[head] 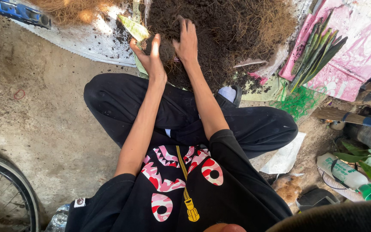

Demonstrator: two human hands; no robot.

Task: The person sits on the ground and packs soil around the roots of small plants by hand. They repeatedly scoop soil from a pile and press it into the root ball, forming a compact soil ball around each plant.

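Note:
I sit cross-legged on the ground before a heap of dark soil (220, 30) mixed with brown fibre. My left hand (150, 58) cups a dark ball of soil (165, 48) at the base of a green leaf (135, 28), which points up and left. On the ball's other side my right hand (186, 43) presses flat against it, fingers stretched into the heap.
A bundle of long green leaves (316, 53) lies on a pink sack (357, 51) at the right. Green netting (299, 102), a broom (348, 117) and a white spray bottle (348, 176) are at right. A bicycle wheel (5, 189) is at lower left, a red rubber band (19, 94) on the concrete.

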